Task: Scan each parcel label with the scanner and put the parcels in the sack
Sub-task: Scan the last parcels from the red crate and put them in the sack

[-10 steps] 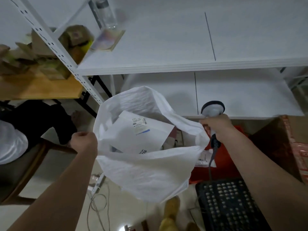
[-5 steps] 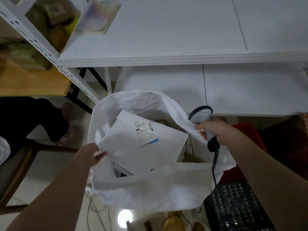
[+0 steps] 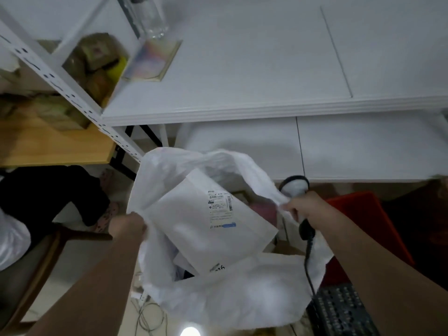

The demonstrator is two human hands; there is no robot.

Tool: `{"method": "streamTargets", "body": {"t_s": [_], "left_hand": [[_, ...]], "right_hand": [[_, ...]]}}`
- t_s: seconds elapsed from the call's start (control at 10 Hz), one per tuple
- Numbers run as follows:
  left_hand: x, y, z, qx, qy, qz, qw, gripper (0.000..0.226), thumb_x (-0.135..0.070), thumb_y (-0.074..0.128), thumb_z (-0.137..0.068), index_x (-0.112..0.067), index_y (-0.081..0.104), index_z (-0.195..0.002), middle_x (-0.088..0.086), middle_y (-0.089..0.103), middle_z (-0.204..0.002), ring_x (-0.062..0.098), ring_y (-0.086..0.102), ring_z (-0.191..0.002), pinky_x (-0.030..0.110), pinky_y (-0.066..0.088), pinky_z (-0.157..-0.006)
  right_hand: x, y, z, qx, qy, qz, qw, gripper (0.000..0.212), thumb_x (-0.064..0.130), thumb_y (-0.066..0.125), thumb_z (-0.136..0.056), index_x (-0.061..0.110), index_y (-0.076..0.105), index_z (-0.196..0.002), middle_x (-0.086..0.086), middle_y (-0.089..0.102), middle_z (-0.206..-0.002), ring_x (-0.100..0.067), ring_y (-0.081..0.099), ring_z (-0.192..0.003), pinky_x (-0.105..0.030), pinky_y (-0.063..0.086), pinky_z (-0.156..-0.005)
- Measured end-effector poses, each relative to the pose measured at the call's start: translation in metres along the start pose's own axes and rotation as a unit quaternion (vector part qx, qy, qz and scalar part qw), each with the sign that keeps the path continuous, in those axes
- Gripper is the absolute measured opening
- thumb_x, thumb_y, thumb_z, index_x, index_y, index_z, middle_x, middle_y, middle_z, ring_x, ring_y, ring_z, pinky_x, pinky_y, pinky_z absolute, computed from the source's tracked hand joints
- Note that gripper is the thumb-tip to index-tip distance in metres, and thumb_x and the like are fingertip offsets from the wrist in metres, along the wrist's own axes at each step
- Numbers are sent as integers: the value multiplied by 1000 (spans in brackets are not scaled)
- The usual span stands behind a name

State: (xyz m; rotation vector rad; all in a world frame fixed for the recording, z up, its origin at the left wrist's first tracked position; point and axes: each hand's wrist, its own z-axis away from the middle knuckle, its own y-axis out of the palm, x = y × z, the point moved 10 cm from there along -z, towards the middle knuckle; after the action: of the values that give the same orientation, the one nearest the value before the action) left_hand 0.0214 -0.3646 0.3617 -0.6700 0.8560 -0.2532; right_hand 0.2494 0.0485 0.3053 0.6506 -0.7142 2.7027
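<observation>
Two bare hands work nearest the camera: left hand (image 3: 128, 226), fingers curled round the left rim of the white woven plastic sack (image 3: 242, 294); right hand (image 3: 304, 207), fingers closed on both the right rim and the handle of the black-and-white corded barcode scanner (image 3: 294, 186). One sack, mouth held open between them. One flat white mailer parcel (image 3: 206, 226) lies tilted inside the mouth, its printed label (image 3: 220, 202) facing up; at least one further white item shows beneath it, count uncertain. One scanner cable (image 3: 309, 267) hangs across the sack's right side. One black perforated crate (image 3: 344, 311) and one red plastic bin (image 3: 363, 221) sit just right of the sack. One white shelving unit (image 3: 242, 107), two tiers visible, stands beyond. One clear bottle (image 3: 148, 18) at far left on the upper tier. Risks, judged: the doubled right-hand grip may let the rim slip, collapsing the mouth; the cable could snag the sack; the parcel may catch on the rim instead of dropping.
</observation>
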Motion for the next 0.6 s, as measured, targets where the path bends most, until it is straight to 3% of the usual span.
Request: {"method": "streamTargets", "body": {"t_s": [0.1,0.2,0.3,0.4,0.5,0.6], "left_hand": [[-19,-30,-11,-90,37,111,989,35,-16,43,-98,5,55,-123,19,58,-102,25,55,-102,37,43,-87],[-40,-41,4,-131,99,85,983,34,-16,41,-98,5,58,-120,22,61,-120,37,57,-113,42,45,-93],[-25,-14,9,-76,87,-12,993,33,-13,41,-99,2,59,-122,19,61,-124,34,59,-114,38,50,-93],[-38,-6,24,-38,112,-41,992,35,-10,42,-99,11,55,-125,29,57,-126,44,54,-117,46,46,-95],[-69,-28,25,-116,176,-42,977,33,-16,44,-101,11,61,-111,31,61,-115,47,57,-106,51,48,-90],[-58,-23,20,-97,159,-104,977,31,-14,49,-98,12,61,-110,31,61,-114,47,58,-106,49,48,-87]], "right_hand": [[57,-42,16,-45,-104,-115,987,40,2,74,-81,5,48,-51,-6,49,-38,-22,48,-48,-32,44,-63],[79,-72,28,-56,-150,-228,960,38,2,75,-81,7,49,-53,-7,49,-42,-17,47,-44,-32,47,-67],[49,-52,19,-75,-91,-190,975,26,1,75,-80,4,53,-66,-11,55,-53,-22,51,-52,-35,49,-69],[33,-33,19,-72,-51,-167,982,19,1,73,-78,-3,58,-88,-16,65,-82,-28,64,-76,-38,53,-72],[59,-59,27,-104,-120,-205,966,25,1,72,-79,2,55,-97,-13,58,-72,-23,57,-62,-32,49,-62],[50,-59,31,-104,-110,-180,972,20,-2,71,-76,4,55,-87,-11,54,-65,-21,51,-55,-29,46,-57]]}}
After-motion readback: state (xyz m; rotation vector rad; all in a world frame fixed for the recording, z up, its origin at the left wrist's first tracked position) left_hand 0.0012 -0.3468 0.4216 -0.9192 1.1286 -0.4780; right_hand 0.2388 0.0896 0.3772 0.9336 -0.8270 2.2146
